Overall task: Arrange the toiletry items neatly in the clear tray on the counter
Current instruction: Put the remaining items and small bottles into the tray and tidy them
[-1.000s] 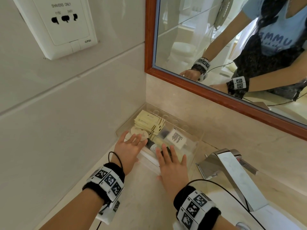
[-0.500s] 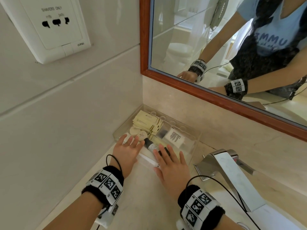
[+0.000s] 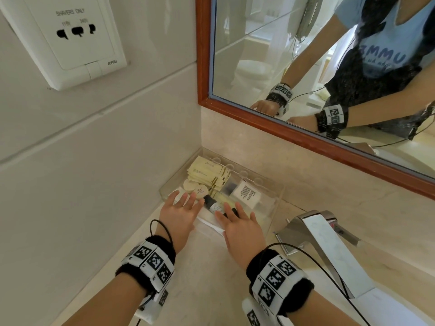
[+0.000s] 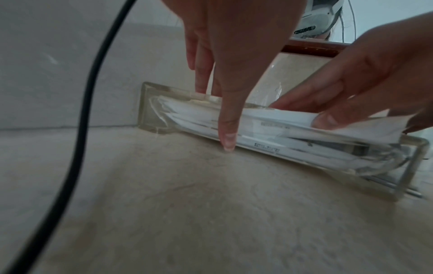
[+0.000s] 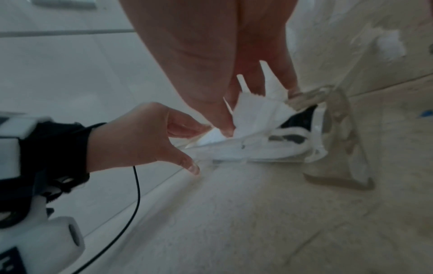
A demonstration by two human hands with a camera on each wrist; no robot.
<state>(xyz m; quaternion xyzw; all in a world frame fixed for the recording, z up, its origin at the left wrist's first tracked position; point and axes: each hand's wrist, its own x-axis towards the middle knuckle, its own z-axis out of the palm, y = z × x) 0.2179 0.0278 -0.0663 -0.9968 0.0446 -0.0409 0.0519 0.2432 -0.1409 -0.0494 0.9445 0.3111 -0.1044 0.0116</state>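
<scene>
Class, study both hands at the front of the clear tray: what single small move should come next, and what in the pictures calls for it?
Probably press the white packets down flat behind the clear tray's front wall. The right hand rests on their raised, ragged edges, which stick above the rim, while the left hand steadies the wall with straight fingers.

Head camera: high, facing down toward 12 o'clock; both wrist cameras: low, close above the counter (image 4: 211, 213), sharing the clear tray (image 3: 270, 191) from 7 and 4 o'clock.
</scene>
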